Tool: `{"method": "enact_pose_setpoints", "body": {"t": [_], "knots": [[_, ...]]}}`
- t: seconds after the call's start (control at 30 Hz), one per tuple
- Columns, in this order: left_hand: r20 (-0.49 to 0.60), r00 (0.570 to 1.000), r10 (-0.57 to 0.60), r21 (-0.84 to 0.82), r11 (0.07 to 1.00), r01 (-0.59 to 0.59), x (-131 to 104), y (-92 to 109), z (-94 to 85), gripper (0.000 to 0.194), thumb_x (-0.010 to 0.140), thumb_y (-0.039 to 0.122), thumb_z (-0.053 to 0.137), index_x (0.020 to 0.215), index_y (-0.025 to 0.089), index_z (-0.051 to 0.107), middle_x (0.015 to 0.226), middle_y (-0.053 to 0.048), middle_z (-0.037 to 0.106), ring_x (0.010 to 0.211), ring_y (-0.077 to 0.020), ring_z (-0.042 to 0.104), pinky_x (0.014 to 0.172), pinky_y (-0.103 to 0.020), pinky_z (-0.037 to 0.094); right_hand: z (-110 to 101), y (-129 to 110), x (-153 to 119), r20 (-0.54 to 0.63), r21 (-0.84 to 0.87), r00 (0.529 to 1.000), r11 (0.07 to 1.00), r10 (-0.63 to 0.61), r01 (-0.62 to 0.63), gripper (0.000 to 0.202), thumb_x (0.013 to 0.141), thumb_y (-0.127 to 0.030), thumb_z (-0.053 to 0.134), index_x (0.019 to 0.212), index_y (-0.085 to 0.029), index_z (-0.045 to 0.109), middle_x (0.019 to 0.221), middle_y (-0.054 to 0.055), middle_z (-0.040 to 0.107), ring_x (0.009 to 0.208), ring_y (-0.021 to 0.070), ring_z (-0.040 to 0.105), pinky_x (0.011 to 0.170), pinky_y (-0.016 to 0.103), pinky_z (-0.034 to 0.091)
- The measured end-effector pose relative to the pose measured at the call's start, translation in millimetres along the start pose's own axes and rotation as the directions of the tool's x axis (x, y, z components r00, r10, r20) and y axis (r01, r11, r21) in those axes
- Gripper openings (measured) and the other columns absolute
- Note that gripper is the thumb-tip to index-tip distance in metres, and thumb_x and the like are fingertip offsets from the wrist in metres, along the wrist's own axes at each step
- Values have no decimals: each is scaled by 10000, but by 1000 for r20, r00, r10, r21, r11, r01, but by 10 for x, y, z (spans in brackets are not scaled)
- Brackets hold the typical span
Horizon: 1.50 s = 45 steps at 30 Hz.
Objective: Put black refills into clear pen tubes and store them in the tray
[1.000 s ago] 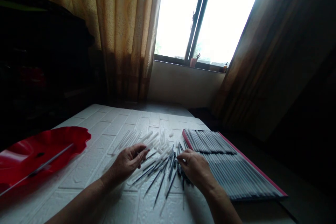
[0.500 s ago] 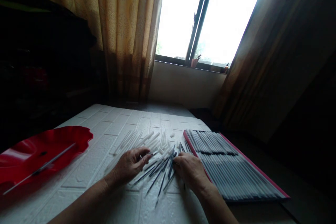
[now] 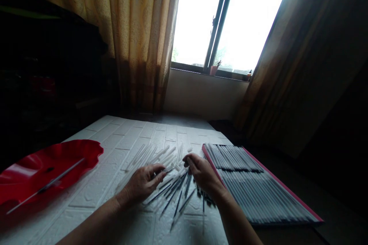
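My left hand [image 3: 145, 182] is closed in a pinch over the near side of the pile, with a thin dark stick [image 3: 170, 170] jutting from between thumb and fingers. Over the pile's right side, my right hand [image 3: 201, 170] has its fingertips pressed together; anything in them is too small to make out. Below and between the hands lie slim dark sticks [image 3: 175, 189], fanned out and resembling pen refills. Behind them are loose whitish translucent tubes [image 3: 143, 155]. Small dark pieces [image 3: 208, 199] lie partly hidden under my right wrist.
To the right stands a shallow pink-edged box [image 3: 287, 172] filled with two rows of pale, dark-ended tubes. A red wavy-rimmed dish [image 3: 71, 149] on the left holds a long thin rod [image 3: 51, 183]. All rest on a white brick-patterned tabletop [image 3: 115, 149]. Curtains and a window are beyond.
My right hand has lifted away from the dark sticks and moved slightly up and left, uncovering small dark pieces. My left hand has barely moved, still pinching its stick.
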<state>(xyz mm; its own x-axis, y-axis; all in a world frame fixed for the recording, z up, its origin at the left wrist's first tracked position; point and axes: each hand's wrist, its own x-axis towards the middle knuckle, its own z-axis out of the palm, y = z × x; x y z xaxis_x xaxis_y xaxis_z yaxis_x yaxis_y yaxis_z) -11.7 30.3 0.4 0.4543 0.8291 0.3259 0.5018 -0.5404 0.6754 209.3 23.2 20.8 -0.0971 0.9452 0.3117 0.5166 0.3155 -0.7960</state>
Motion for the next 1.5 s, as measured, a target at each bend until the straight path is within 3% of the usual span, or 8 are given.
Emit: {"method": "enact_pose_setpoints", "body": {"t": [0.07,0.13,0.3,0.43,0.7,1.07,1.3,1.5], "knots": [[-3,1000,-1,3,1000,1,5,-4,2,347,872,423,458,948,153,662,648,7,617,509,-112,587,492,-177,442,99,32,73,17,312,995,945,97,-98,251,827,-410,489,834,-179,588,628,-6,596,478,110,493,491,234,360],[-4,1000,-3,7,1000,3,9,-9,5,347,870,419,461,959,153,666,659,0,636,507,-115,592,491,-180,448,192,58,87,46,455,988,878,144,-150,294,774,-457,530,851,-178,578,615,-21,579,446,91,461,436,210,304],[-15,1000,0,29,1000,0,4,-38,20,325,871,394,474,998,165,667,716,-10,689,521,-117,616,510,-182,464,292,20,-47,221,598,963,759,152,-257,223,693,-339,629,827,-164,601,677,-8,624,486,68,476,425,185,253],[-13,1000,26,84,996,-25,-2,-36,17,301,870,366,480,989,171,677,745,-15,708,574,-127,642,563,-189,479,286,-28,-91,219,639,965,726,148,-256,279,689,-372,681,853,-166,588,651,-15,633,483,68,468,436,192,259],[-33,998,57,103,993,-54,-3,-5,8,279,866,360,495,984,195,687,866,-28,745,771,-159,688,692,-211,502,298,-5,-76,206,620,976,761,74,-189,342,674,-470,732,805,-174,622,647,-29,596,505,75,467,485,216,347],[-13,997,71,101,992,-69,-13,-59,19,272,867,347,510,1003,208,700,945,-38,753,855,-181,692,767,-240,508,392,104,-92,46,510,999,860,15,-36,238,690,-401,711,796,-194,660,723,2,613,647,141,569,612,270,491],[19,997,74,130,989,-76,0,-75,7,283,889,346,481,995,207,704,913,-44,753,831,-175,692,741,-232,506,385,182,-97,-39,313,990,939,-136,141,134,766,-298,627,821,-190,684,779,41,652,694,158,589,636,270,492],[24,995,94,123,988,-96,-5,-96,6,287,889,343,491,1011,197,706,935,-48,749,852,-178,689,764,-234,499,375,180,-107,-16,262,992,957,-121,121,147,777,-293,609,837,-189,694,774,41,665,672,156,609,618,266,507]]}}
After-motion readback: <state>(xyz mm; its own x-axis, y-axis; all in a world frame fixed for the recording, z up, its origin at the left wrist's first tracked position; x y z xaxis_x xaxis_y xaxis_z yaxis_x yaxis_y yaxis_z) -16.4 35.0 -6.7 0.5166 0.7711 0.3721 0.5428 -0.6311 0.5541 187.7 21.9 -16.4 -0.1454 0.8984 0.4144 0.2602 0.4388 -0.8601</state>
